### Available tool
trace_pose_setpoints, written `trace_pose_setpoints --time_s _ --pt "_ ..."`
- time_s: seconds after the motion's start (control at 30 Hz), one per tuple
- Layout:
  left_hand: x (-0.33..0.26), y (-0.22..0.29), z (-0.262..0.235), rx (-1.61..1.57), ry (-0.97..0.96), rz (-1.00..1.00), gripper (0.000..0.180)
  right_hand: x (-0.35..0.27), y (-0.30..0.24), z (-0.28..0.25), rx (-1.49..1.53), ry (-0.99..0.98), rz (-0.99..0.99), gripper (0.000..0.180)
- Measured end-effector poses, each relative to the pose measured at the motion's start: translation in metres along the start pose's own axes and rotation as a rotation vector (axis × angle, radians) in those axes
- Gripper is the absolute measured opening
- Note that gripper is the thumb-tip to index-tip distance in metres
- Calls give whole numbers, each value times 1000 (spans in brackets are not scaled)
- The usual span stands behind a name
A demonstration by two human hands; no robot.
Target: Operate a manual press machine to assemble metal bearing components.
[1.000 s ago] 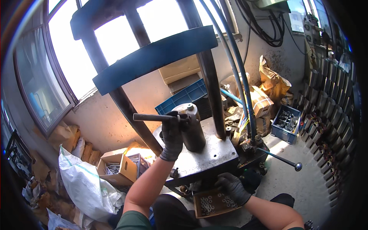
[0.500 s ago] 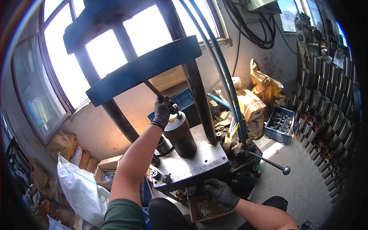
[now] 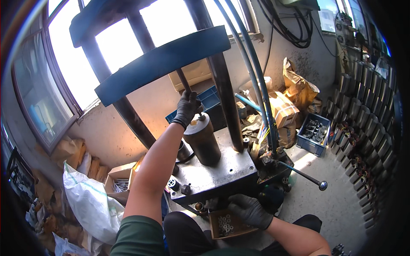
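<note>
My left hand [image 3: 188, 110], in a dark glove, is closed around a dark metal rod [image 3: 183, 80] that slants down from under the blue press crossbeam [image 3: 162, 62]. Just below that hand, a thick metal cylinder [image 3: 202, 143] stands upright on the steel press table [image 3: 218, 170], with a small stud on its top. Fingers hide the rod's lower end, so I cannot tell if it meets the stud. My right hand [image 3: 251, 212], also gloved, is at the table's front edge above a box [image 3: 239, 233] of small metal rings; its fingers are loosely apart and nothing shows in them.
Dark press columns [image 3: 226, 102] flank the cylinder. A lever with a ball end [image 3: 322, 185] juts out at right, below blue hoses [image 3: 256, 77]. A blue crate [image 3: 314, 134] of parts and stacked metal cylinders [image 3: 363, 123] stand right; a white sack [image 3: 87, 200] lies left.
My left hand has risen slightly and turned, and the rod stands more upright. My right hand has shifted a little, still by the table's front edge. The whole view has moved slightly.
</note>
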State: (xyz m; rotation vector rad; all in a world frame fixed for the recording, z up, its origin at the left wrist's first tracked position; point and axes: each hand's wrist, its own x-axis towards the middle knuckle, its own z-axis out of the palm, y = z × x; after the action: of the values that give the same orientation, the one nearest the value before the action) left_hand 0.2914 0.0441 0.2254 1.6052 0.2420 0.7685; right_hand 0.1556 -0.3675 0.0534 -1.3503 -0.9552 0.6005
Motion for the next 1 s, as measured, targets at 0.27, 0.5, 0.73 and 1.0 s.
trace_pose_setpoints --time_s 0.27,0.5,0.73,1.0 --pt "-1 -1 5 216 35 61 20 -9 -84 -66 -758 53 -417 24" --pt "-14 4 43 268 40 79 26 -47 -153 -166 -1598 -31 43 37" --pt "-15 11 9 633 158 199 31 -57 -122 -172 -1359 -388 317 40" --pt "-6 7 18 561 149 153 31 -89 -103 -163 -1350 -468 499 34"
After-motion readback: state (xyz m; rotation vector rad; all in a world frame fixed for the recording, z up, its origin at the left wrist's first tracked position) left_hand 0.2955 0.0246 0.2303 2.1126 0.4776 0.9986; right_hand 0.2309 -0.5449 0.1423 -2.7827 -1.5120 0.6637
